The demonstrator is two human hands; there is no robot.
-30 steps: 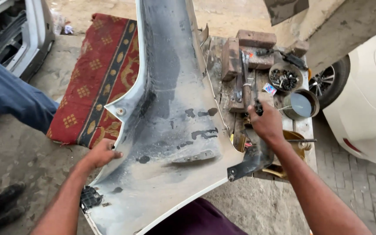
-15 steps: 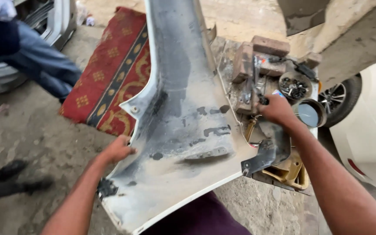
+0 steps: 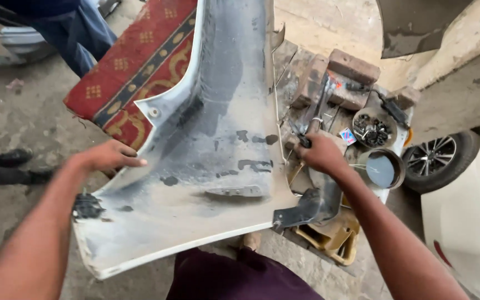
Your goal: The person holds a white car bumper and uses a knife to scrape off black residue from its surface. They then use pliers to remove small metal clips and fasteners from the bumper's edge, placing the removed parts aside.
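A large grey-white car bumper panel [image 3: 206, 139], dusty on its inner side, lies tilted across my lap and runs away from me. My left hand [image 3: 109, 156] grips its left edge, fingers curled over the rim near a bolt hole. Past the panel's right edge, my right hand [image 3: 320, 153] is closed on a dark-handled tool [image 3: 313, 119] among cluttered tools. A black bracket [image 3: 309, 206] hangs off the panel's near right corner.
A red patterned rug [image 3: 140, 66] lies on the concrete under the panel. Bricks [image 3: 354, 66], a bowl of screws [image 3: 372, 129] and a round tin [image 3: 383, 168] sit at right. White car with wheel [image 3: 437, 158] at far right. Another person's legs [image 3: 79, 30] stand top left.
The view shifted so the panel sits more to the left and nearer. My left hand slid up its left edge. My right hand stays on the tool; the other person stepped closer.
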